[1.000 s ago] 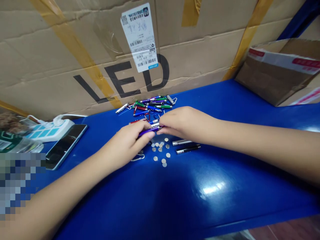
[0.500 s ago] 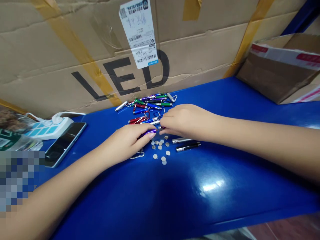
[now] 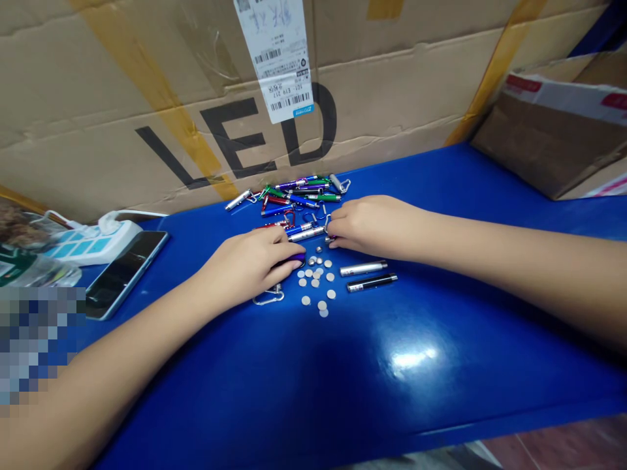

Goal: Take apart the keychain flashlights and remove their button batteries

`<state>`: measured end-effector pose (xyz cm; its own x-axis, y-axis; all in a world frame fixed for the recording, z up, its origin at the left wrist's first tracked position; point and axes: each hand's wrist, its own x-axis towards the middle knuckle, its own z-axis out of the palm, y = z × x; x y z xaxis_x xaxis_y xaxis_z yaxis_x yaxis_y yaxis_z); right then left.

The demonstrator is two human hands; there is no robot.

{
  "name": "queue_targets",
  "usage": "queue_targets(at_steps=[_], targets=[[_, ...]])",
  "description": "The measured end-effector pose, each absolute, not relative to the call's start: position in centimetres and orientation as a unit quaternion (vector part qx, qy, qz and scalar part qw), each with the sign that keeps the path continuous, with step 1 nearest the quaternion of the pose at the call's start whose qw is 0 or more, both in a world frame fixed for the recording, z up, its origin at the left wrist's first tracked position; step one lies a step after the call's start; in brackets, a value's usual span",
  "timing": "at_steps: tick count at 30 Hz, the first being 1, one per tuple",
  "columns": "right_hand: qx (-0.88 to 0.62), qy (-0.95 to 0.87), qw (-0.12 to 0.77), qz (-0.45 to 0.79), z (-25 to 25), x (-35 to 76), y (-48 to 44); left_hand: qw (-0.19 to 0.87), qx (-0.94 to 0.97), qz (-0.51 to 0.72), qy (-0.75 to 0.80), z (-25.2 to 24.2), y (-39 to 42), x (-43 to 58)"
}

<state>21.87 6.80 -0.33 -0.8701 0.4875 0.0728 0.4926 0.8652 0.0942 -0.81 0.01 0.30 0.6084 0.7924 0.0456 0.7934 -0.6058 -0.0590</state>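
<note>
My left hand [image 3: 255,262] is closed around a purple mini flashlight [image 3: 297,258], most of it hidden by the fingers. To its right my right hand [image 3: 360,222] pinches a small metal end cap [image 3: 328,239], only partly visible at the fingertips. Between and below the hands lie several silver button cells [image 3: 316,274], loose on the blue tabletop [image 3: 274,385]. A silver flashlight tube [image 3: 363,268] and a black one [image 3: 371,282] rest side by side under my right wrist. Near my left fingers is a silver carabiner clip [image 3: 268,297].
Several coloured mini flashlights with clips [image 3: 304,201] are heaped against a large cardboard box [image 3: 392,98] marked LED. On the left are a phone [image 3: 128,271] and a white power strip [image 3: 95,243]. An open carton [image 3: 543,140] stands at the back right.
My right hand has drawn slightly away from the left, widening the gap between them. More button cells now show below the purple flashlight. The camera view has shifted a little.
</note>
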Motion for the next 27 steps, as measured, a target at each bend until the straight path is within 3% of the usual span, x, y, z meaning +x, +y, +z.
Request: queue_targets(at_steps=[10, 14, 20, 27], targets=[[-0.235, -0.964, -0.006, -0.128, -0.2, 22.6, 6.5, 0.044, -0.903, -0.013, -0.428, 0.1, 0.5, -1.2], [-0.201, -0.97, 0.068, -0.122, -0.5, 22.4, 6.1, 0.06, -0.891, -0.013, -0.45, 0.3, 0.0, -1.1], [-0.182, -0.978, 0.075, -0.064, -1.0, 22.0, 6.4, 0.015, -0.902, -0.079, -0.425, -0.1, -0.3, 0.0], [-0.205, -0.964, 0.15, 0.079, -1.6, 22.4, 6.9, -0.061, -0.899, -0.093, -0.424, -0.8, 0.5, 0.4]])
